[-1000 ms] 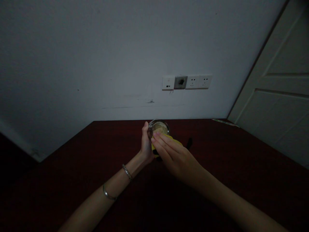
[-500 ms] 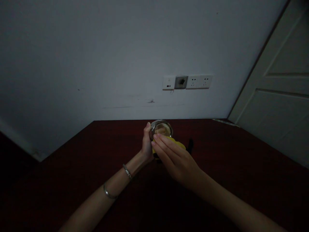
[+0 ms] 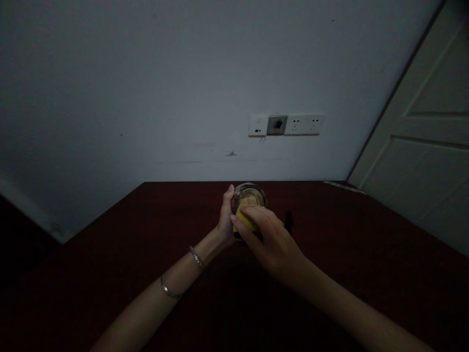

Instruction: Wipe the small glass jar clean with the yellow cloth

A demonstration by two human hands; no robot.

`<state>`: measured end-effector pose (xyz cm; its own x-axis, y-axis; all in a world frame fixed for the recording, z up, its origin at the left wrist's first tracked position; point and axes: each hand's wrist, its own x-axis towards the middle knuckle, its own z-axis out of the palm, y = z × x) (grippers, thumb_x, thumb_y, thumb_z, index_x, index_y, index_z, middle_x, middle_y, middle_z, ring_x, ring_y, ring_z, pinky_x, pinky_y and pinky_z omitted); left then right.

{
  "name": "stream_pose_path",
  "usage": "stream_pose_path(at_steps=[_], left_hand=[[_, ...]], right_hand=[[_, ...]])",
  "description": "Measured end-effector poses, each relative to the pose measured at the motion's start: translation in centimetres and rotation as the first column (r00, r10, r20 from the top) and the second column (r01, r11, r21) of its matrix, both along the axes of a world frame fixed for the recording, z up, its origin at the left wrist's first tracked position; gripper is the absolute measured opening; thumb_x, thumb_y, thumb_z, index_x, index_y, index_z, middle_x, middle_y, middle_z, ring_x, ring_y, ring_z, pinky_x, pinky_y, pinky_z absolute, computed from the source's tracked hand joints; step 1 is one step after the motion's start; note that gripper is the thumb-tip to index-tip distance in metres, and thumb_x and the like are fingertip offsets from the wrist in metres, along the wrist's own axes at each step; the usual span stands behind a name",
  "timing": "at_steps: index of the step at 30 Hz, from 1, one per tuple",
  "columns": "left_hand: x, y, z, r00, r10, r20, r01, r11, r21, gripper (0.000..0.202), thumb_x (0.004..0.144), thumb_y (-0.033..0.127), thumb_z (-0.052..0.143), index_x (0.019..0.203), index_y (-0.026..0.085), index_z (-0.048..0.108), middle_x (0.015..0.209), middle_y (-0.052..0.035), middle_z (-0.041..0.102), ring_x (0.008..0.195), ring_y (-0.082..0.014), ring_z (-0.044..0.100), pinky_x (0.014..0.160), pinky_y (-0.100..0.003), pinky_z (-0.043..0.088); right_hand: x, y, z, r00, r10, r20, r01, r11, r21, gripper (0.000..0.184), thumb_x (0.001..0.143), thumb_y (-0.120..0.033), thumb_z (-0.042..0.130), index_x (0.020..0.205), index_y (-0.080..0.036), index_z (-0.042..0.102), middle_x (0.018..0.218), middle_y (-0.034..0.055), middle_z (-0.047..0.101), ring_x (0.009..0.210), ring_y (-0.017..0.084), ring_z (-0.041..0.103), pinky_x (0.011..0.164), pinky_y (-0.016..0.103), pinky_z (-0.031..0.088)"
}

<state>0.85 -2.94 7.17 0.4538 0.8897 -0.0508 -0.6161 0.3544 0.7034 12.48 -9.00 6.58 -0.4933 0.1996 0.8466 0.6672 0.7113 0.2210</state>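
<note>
Yellow, black-edged piece (image 3: 243,220), cloth or sponge impossible to tell, gripped in the right hand (image 3: 273,239), against the near side of a clear glass vessel (image 3: 250,195). Clamped around the vessel's left side, thumb up, the left hand (image 3: 224,217), other fingers hidden. Above the dark red worktop (image 3: 172,210); cannot tell whether touching it. Could twist loose or drop if pushed sideways, smooth glass offering little friction.

The glass vessel (image 3: 249,196) is over the table (image 3: 330,220), before the wall (image 3: 190,93) bearing sockets (image 3: 295,125), the door (image 3: 432,151) at right.
</note>
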Motion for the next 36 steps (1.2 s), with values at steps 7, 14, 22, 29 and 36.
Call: stream_pose_path(at_steps=[7, 14, 22, 29, 36], left_hand=[[-0.1, 0.0, 0.2, 1.0, -0.021, 0.015, 0.022, 0.996, -0.087, 0.075, 0.082, 0.069, 0.035, 0.088, 0.002, 0.07, 0.074, -0.014, 0.069, 0.064, -0.0169, 0.063, 0.064, -0.026, 0.048], [-0.3, 0.4, 0.0, 1.0, -0.027, -0.007, 0.026, 0.995, -0.093, 0.077, 0.084, 0.069, 0.031, 0.088, 0.002, 0.07, 0.076, -0.0149, 0.071, 0.063, -0.0161, 0.063, 0.065, -0.026, 0.049], [-0.1, 0.2, -0.1, 0.999, -0.024, -0.021, 0.024, 0.999, -0.029, 0.072, 0.083, 0.067, 0.038, 0.084, 0.003, 0.071, 0.077, -0.0144, 0.072, 0.066, -0.017, 0.065, 0.069, -0.027, 0.051], [-0.2, 0.3, -0.7, 0.999, -0.035, -0.021, 0.035, 0.999, -0.006, 0.058, 0.074, 0.064, 0.057, 0.071, 0.008, 0.069, 0.068, -0.0094, 0.068, 0.061, -0.0141, 0.062, 0.063, -0.024, 0.049], [-0.2, 0.7, -1.9, 0.997, -0.076, -0.017, 0.077, 0.994, 0.071, 0.055, 0.069, 0.063, 0.064, 0.07, 0.008, 0.068, 0.069, -0.0094, 0.067, 0.06, -0.0139, 0.06, 0.059, -0.024, 0.047]], right_hand=[[0.7, -0.2, 0.6, 0.992, 0.105, 0.064, -0.106, 0.994, 0.013, 0.03, 0.095, -0.009, 0.039, 0.115, -0.003, 0.062, 0.11, 0.0158, 0.07, 0.112, 0.024, 0.061, 0.096, 0.038, 0.053], [0.8, -0.1, 0.9, 0.979, 0.105, 0.177, -0.121, 0.989, 0.085, 0.032, 0.094, -0.007, 0.037, 0.113, 0.003, 0.062, 0.115, 0.0198, 0.068, 0.117, 0.029, 0.058, 0.101, 0.04, 0.05], [1.4, 0.1, 0.8, 0.976, 0.128, 0.176, -0.143, 0.987, 0.073, 0.032, 0.094, -0.008, 0.039, 0.115, 0.0, 0.061, 0.116, 0.0189, 0.067, 0.121, 0.026, 0.055, 0.102, 0.04, 0.05], [1.4, 0.1, 1.1, 0.979, 0.133, 0.153, -0.141, 0.989, 0.045, 0.032, 0.095, -0.009, 0.037, 0.112, 0.0, 0.064, 0.112, 0.0169, 0.069, 0.115, 0.025, 0.06, 0.099, 0.038, 0.051], [1.6, 0.3, 1.3, 0.977, 0.147, 0.155, -0.149, 0.989, 0.0, 0.034, 0.095, -0.009, 0.036, 0.115, 0.001, 0.062, 0.117, 0.0186, 0.067, 0.12, 0.026, 0.056, 0.101, 0.041, 0.051]])
